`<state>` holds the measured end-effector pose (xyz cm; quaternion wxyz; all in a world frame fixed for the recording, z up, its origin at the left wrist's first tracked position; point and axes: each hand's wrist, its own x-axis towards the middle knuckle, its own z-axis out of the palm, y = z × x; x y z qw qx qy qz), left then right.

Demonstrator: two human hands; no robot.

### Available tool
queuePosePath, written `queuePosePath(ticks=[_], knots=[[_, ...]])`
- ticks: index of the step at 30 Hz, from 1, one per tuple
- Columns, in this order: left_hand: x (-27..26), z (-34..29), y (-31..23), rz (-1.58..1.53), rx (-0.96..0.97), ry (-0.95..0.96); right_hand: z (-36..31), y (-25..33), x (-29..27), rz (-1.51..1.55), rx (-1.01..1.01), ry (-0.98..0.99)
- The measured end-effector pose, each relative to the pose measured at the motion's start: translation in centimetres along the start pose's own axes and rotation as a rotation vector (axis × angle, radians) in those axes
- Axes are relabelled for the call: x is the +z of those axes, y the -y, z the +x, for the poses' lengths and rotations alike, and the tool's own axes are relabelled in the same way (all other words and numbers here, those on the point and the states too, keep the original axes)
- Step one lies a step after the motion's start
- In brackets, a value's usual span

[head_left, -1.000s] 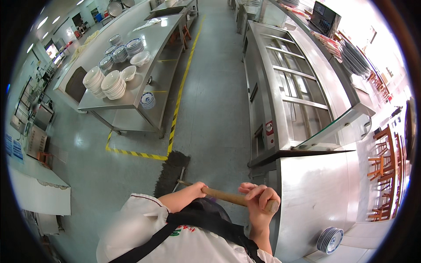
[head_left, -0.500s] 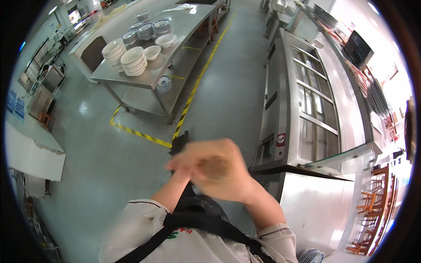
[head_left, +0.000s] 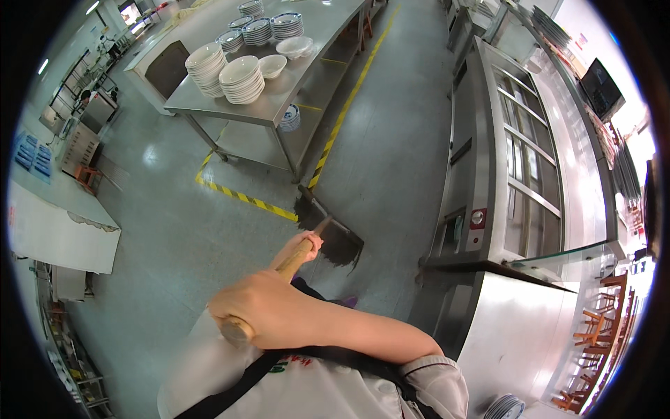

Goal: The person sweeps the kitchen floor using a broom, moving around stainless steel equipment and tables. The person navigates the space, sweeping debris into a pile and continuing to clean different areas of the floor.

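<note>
I hold a mop by its wooden handle (head_left: 292,262), which slants from near my chest toward the floor ahead. My right hand (head_left: 251,306) is wrapped round the top of the handle, its blunt end poking out of the fist; the right forearm crosses in front of my body. Farther down, my left hand (head_left: 312,244) is closed round the same handle, its forearm partly hidden behind the right hand. The dark, ragged mop head (head_left: 333,241) lies spread on the grey floor under a long clamp bar, just past the corner of the striped tape.
A steel table (head_left: 279,112) with stacked white bowls (head_left: 242,80) and blue-rimmed plates (head_left: 287,26) stands ahead left. Yellow-black floor tape (head_left: 255,202) borders it. Along the right runs a steel serving counter (head_left: 481,230). More plates (head_left: 504,406) sit low at right.
My right hand has swung left and nearer with the handle's top end. The mop head, mostly hidden behind my hands before, now shows farther right on the floor. My view has shifted somewhat.
</note>
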<state>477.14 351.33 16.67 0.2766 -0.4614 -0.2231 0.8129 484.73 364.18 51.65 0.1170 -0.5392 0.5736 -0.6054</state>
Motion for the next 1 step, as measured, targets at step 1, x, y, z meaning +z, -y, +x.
queuePosePath(ticks=[1], knots=[[-0.54, -0.49, -0.73, -0.001, -0.003, -0.008, -0.20, -0.05, 0.35, 0.004, 0.005, 0.007]])
